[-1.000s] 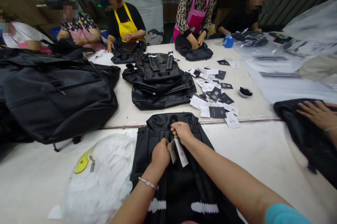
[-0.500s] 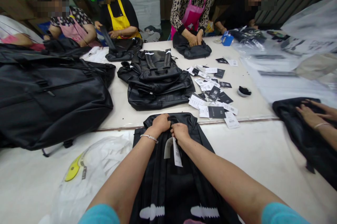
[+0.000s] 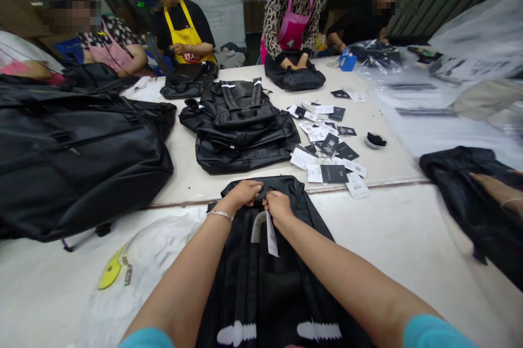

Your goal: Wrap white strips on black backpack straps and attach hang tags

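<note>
A black backpack [image 3: 278, 288] lies before me, its shoulder straps facing up and white wrapping on the strap ends. My left hand [image 3: 245, 194], with a bracelet at the wrist, is closed in a pinch on black material at the bag's top. Close beside it, my right hand [image 3: 278, 206] is also closed, thumb and finger gripping the top edge near the middle. Just under the right fingers hangs a white paper tag [image 3: 272, 237], next to a carry handle [image 3: 257, 226] in pale wrapping. What exactly lies between the fingertips is too small to make out.
Several hang tags [image 3: 333, 174] lie scattered ahead, near a small round dish [image 3: 375, 141]. Other black backpacks [image 3: 245, 135] are stacked beyond, with a big one [image 3: 93, 157] at left. A clear plastic bag [image 3: 151, 250] is at left. Co-workers handle bags around the table.
My left fingers have shifted slightly left, and the thumb now shows against the black material. The right hand keeps its pinch. At right, a co-worker's hands have moved partly behind their bag.
</note>
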{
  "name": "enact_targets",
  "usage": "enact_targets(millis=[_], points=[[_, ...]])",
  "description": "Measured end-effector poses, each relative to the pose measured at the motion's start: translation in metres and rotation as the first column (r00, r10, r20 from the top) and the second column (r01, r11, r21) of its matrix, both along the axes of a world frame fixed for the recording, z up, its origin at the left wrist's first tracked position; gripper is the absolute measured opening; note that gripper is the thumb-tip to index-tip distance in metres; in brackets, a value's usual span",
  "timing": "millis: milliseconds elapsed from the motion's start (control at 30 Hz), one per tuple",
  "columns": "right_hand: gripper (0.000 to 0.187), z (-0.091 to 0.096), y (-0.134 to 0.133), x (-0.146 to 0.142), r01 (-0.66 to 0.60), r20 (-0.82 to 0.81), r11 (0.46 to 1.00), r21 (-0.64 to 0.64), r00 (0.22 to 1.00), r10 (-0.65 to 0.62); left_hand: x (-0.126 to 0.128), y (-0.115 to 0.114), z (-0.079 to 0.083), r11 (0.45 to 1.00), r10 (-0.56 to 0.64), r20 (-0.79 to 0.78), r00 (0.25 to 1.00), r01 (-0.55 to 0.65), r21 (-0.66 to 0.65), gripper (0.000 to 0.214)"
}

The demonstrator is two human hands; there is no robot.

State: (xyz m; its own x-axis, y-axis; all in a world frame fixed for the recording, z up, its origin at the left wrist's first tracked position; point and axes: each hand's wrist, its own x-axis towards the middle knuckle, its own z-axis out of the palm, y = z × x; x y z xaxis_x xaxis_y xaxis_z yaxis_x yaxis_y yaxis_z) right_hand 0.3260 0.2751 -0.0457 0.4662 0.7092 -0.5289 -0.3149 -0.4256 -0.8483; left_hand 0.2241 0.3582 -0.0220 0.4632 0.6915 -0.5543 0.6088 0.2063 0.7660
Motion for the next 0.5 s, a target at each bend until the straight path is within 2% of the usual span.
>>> enact_targets(millis=[167,233,300,367,433,500], points=[[0.017,0.006,0.000,0.001,-0.013,0.012,0.999,-0.029,1.000,0.013,0.001,0.001,-0.004,0.994,-0.109,-0.007,0.994,0.110,0.015,0.038],[0.017,0.005,0.000,0.002,-0.018,0.017,0.999,-0.037,1.000,0.019,0.001,0.003,-0.003,0.981,-0.176,-0.024,0.984,0.177,0.080,0.036],[0.017,0.003,0.001,0.002,-0.024,0.021,0.999,-0.041,0.999,0.025,0.003,0.004,-0.001,0.936,-0.254,-0.094,0.963,0.269,0.225,0.032],[0.017,0.000,0.002,0.001,-0.031,0.024,0.999,-0.041,0.999,0.032,0.006,0.005,0.001,0.868,-0.300,-0.179,0.937,0.346,0.357,0.027],[0.017,-0.003,0.002,0.000,-0.039,0.024,0.999,-0.037,0.999,0.040,0.011,0.004,0.001,0.821,-0.304,-0.242,0.921,0.382,0.424,0.022],[0.017,-0.004,0.001,0.000,-0.049,0.020,0.998,-0.027,0.999,0.049,0.016,0.002,0.001,0.802,-0.269,-0.305,0.914,0.388,0.455,0.019]])
